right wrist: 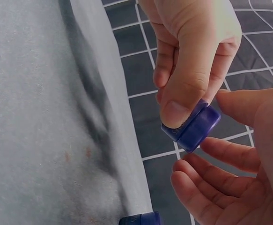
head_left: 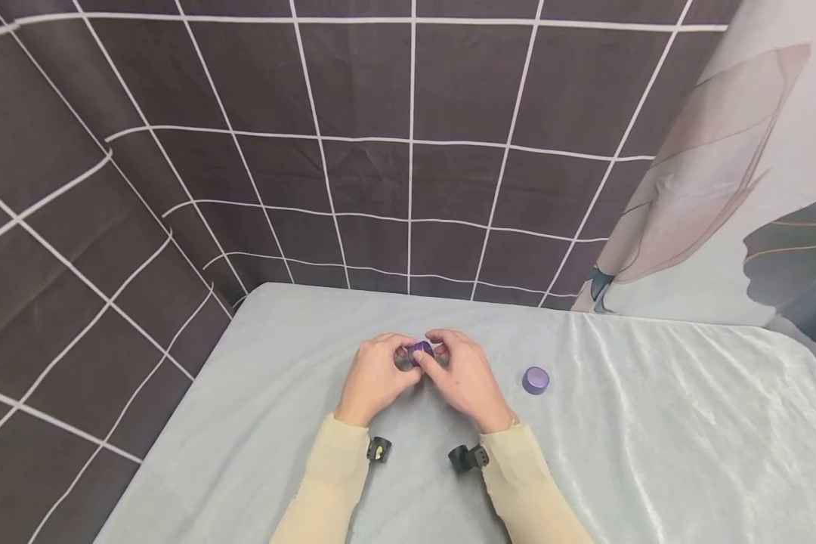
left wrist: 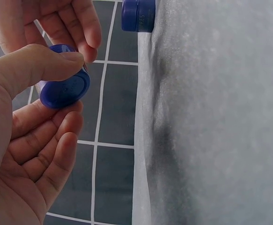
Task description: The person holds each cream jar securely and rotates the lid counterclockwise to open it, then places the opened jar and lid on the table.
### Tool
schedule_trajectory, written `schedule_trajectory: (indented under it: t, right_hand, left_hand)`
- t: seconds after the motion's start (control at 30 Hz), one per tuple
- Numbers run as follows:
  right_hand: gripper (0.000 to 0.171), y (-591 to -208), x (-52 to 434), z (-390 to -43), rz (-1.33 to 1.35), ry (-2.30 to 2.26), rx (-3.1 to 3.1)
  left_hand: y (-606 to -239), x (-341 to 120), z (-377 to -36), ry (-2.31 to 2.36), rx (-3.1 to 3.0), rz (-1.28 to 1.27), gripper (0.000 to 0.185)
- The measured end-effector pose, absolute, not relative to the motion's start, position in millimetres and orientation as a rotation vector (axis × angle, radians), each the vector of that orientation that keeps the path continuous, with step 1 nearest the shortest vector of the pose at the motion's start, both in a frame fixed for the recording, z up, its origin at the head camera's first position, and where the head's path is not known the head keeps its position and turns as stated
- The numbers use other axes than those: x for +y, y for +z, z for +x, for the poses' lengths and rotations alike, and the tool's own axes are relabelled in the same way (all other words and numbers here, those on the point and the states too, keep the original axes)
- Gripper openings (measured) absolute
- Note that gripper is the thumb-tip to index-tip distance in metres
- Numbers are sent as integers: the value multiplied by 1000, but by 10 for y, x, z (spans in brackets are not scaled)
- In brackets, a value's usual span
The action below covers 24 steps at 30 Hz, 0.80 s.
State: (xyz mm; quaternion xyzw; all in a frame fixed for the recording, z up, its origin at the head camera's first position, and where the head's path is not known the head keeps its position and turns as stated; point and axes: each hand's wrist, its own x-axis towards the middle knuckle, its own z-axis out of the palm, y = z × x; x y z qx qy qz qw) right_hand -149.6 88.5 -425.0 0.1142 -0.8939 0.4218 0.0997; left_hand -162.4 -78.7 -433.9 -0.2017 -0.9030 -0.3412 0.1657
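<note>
Between both hands is a small purple jar point(head_left: 424, 348), off the cloth over the middle of the table. My left hand point(head_left: 374, 375) grips its left side; in the right wrist view the left thumb point(right wrist: 178, 110) lies across the jar's label. From the right, my right hand point(head_left: 464, 375) has its thumb and fingertips at the jar's other end, around the smooth rim point(right wrist: 202, 129). In the left wrist view the left thumb crosses the jar point(left wrist: 63, 91), hiding part of it. A similar purple jar point(head_left: 536, 380) stands upright on the cloth, right of the right hand.
A pale, slightly wrinkled cloth point(head_left: 653, 438) covers the table. Behind and to the left hang dark curtains with a white grid point(head_left: 360, 181); a leaf-patterned curtain point(head_left: 707, 181) hangs at the right. Each wrist carries a small black camera point(head_left: 468, 458).
</note>
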Motion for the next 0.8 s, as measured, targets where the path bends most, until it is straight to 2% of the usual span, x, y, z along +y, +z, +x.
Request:
schedule_trajectory:
  t: [0.5, 0.8]
  right_hand:
    - [39, -4292, 849, -1498, 342, 1272, -2651]
    - [34, -4289, 838, -1512, 344, 1267, -2630]
  left_hand:
    - [-4340, -801, -1618, -1009, -2578, -559, 27]
    - [-4342, -802, -1629, -960, -2578, -561, 27]
